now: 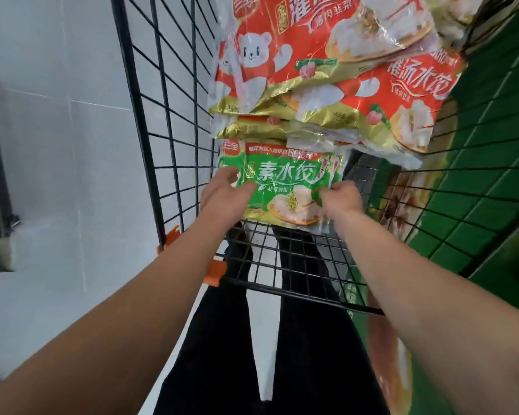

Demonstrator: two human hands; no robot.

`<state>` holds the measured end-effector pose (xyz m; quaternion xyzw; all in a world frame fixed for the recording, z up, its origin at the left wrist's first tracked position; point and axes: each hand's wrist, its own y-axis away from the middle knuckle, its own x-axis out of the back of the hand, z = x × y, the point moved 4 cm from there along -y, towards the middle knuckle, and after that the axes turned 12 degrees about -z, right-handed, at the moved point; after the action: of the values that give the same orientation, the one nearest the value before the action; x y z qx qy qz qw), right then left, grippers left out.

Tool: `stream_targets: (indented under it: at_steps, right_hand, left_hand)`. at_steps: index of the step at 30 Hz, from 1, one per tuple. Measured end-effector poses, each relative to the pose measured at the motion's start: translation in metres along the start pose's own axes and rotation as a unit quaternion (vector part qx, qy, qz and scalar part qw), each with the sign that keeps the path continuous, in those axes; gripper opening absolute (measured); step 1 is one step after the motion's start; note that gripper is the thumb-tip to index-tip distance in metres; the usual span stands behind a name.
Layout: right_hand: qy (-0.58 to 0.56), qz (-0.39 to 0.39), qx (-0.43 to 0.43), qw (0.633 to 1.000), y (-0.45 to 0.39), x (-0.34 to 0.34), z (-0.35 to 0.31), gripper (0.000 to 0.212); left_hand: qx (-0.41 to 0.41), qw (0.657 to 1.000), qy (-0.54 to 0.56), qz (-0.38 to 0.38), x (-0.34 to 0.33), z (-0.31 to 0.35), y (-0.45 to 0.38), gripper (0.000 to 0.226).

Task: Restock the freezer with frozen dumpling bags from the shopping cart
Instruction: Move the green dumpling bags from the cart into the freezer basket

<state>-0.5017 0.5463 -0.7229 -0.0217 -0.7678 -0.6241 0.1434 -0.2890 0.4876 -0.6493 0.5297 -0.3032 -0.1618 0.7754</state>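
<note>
Both hands, left and right, grip 1 green dumpling bag in the black wire cart, red bags stacked beyond.

A white tiled floor on one side, green tiles opposite.

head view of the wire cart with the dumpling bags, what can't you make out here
- Bags under the red and gold dumpling bags: count hidden by the overlapping stack.
- Green dumpling bag: side edges covered by left hand and right hand.
- Freezer: not identifiable in the head view.
- Black wire cart: cut off at the top edge.
</note>
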Motion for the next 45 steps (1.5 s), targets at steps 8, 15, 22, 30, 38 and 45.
stream_targets:
  at_steps: [8,15,22,30,38,45]
  right_hand:
    - [0.011,0.049,-0.015,0.999,-0.008,0.009,0.024,0.012]
    - [-0.035,0.153,-0.094,0.983,-0.017,0.024,0.028,0.03]
    - [-0.072,0.167,-0.08,0.98,-0.016,0.037,0.036,0.024]
    - [-0.113,0.162,-0.027,0.98,0.027,0.044,0.025,0.012]
    - [-0.149,0.182,0.056,0.97,0.147,0.062,0.014,0.02]
    - [-0.211,0.209,0.134,0.945,0.27,0.062,0.038,0.019]
  left_hand:
    - [0.012,0.999,-0.02,0.034,-0.002,0.004,-0.027,0.049]
    - [-0.005,0.996,-0.021,0.086,-0.004,0.012,-0.052,0.044]
    - [0.014,0.998,-0.056,0.035,-0.02,-0.001,-0.067,0.018]
    - [-0.014,0.997,0.061,0.055,-0.022,0.004,-0.029,0.014]
    - [-0.141,0.981,0.131,0.039,0.014,0.021,0.08,0.023]
    - [-0.258,0.957,0.133,0.006,0.053,0.016,0.182,0.014]
